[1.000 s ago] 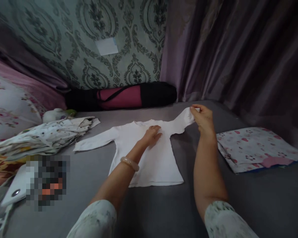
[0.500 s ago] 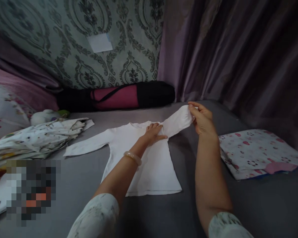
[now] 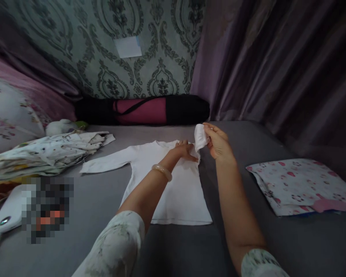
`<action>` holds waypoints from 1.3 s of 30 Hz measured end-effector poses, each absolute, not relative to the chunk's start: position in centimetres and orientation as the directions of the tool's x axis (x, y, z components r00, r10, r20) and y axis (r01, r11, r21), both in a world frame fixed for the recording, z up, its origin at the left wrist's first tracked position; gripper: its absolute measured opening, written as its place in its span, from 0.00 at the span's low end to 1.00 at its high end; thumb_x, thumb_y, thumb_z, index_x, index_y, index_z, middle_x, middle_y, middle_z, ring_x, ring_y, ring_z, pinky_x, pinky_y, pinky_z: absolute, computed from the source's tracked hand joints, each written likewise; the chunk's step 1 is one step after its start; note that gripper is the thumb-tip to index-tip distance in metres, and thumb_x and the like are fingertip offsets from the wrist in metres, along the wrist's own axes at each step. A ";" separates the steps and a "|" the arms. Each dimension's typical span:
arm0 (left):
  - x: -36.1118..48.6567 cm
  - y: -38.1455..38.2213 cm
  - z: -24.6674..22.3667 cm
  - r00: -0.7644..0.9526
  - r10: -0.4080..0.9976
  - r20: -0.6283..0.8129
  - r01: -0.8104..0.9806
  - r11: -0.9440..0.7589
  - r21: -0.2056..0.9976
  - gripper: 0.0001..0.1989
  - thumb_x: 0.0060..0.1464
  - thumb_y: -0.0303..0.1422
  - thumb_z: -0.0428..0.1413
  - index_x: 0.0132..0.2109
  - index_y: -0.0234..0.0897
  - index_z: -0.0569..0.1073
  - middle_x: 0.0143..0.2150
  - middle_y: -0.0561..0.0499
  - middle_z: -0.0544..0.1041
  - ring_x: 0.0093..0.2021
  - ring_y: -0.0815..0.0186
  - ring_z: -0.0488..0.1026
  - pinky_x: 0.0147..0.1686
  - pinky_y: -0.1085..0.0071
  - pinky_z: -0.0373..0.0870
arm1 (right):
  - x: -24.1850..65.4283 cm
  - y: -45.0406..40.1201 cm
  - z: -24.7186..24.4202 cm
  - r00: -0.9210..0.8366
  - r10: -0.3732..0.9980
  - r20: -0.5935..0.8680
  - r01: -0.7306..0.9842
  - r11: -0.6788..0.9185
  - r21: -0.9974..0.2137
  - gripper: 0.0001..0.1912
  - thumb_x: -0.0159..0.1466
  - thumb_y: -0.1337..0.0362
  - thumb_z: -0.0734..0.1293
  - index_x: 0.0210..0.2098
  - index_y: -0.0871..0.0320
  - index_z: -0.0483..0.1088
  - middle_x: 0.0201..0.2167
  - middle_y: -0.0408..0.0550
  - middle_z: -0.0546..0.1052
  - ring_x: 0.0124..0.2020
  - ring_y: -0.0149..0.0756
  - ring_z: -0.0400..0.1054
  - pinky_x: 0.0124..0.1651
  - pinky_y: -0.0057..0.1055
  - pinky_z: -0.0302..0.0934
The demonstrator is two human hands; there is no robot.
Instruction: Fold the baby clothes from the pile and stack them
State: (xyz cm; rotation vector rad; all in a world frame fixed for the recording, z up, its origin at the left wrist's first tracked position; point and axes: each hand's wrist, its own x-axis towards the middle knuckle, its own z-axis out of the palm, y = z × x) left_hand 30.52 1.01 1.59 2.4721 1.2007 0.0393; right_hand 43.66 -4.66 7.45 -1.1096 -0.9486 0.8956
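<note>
A white long-sleeved shirt (image 3: 181,196) lies spread on the grey bed sheet, its neckline toward the wall. My left hand (image 3: 185,150) rests on it near the shoulder on the right, thumb apart from the fingers, pressing the cloth. That side's sleeve (image 3: 200,136) is lifted and bent up, its end pinched in my right hand (image 3: 218,141). The other sleeve (image 3: 106,159) lies stretched out flat to the left. My left forearm hides part of the shirt's front.
Piled clothes (image 3: 54,152) lie at the left, close to a white device (image 3: 11,211) and a blurred-out patch. A folded patterned cloth (image 3: 302,184) lies at the right. Along the wall stretches a long black and magenta bag (image 3: 144,110); curtains (image 3: 262,57) hang at the right.
My right hand has moved left and inward, bringing the sleeve's end toward the shoulder, so the sleeve is now bent instead of stretched out. My left hand stays on the shoulder; the view has shifted slightly.
</note>
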 end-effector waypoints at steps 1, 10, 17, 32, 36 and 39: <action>30.1 0.8 1.5 0.625 0.769 -0.132 0.746 -0.540 0.389 0.42 0.38 0.54 0.64 0.57 0.37 0.67 0.60 0.35 0.63 0.61 0.37 0.57 0.57 0.43 0.55 | 43.7 -4.6 7.3 0.338 0.928 0.158 -0.105 0.204 -0.973 0.23 0.49 0.46 0.70 0.38 0.53 0.70 0.28 0.42 0.75 0.31 0.36 0.71 0.30 0.30 0.65; 21.0 -3.0 0.2 0.190 0.971 -0.146 0.061 0.137 0.989 0.23 0.57 0.44 0.55 0.54 0.33 0.68 0.51 0.38 0.74 0.43 0.62 0.76 0.43 0.66 0.72 | 41.6 -3.5 5.8 0.322 0.941 0.104 -0.109 0.146 -0.983 0.20 0.54 0.53 0.67 0.44 0.53 0.70 0.33 0.45 0.76 0.35 0.36 0.72 0.32 0.30 0.67; 18.2 -3.2 -0.3 0.106 0.949 -0.298 -0.283 0.316 0.905 0.29 0.63 0.52 0.40 0.53 0.30 0.65 0.47 0.35 0.75 0.38 0.62 0.77 0.37 0.68 0.74 | 36.3 -5.0 4.3 -0.157 0.988 -0.007 -0.188 -0.037 -0.982 0.29 0.61 0.52 0.66 0.60 0.52 0.59 0.55 0.53 0.71 0.55 0.39 0.68 0.54 0.37 0.65; 18.2 -3.3 -1.0 0.019 0.993 -0.113 -0.184 0.115 0.976 0.35 0.44 0.23 0.57 0.62 0.36 0.63 0.31 0.54 0.73 0.28 0.70 0.71 0.29 0.75 0.68 | 44.5 -4.2 5.0 0.332 0.934 -0.129 -0.278 -0.034 -0.960 0.11 0.70 0.63 0.56 0.36 0.57 0.69 0.40 0.51 0.79 0.39 0.33 0.76 0.40 0.30 0.69; 18.0 -2.8 -1.4 0.002 1.000 -0.026 -0.202 0.026 0.979 0.31 0.41 0.27 0.58 0.57 0.35 0.69 0.30 0.54 0.74 0.28 0.70 0.70 0.30 0.75 0.67 | 44.2 -3.6 3.3 0.364 0.920 -0.145 -0.176 -0.084 -0.981 0.07 0.66 0.68 0.60 0.34 0.56 0.69 0.37 0.48 0.79 0.37 0.30 0.75 0.41 0.28 0.69; 17.6 -2.3 -2.0 -0.044 0.999 0.022 -0.165 -0.029 0.986 0.22 0.40 0.29 0.59 0.47 0.32 0.76 0.30 0.52 0.74 0.29 0.71 0.69 0.31 0.75 0.65 | 43.8 -3.2 1.9 0.394 0.906 -0.153 -0.093 -0.126 -0.988 0.07 0.64 0.70 0.61 0.34 0.56 0.70 0.37 0.47 0.79 0.37 0.30 0.74 0.43 0.29 0.69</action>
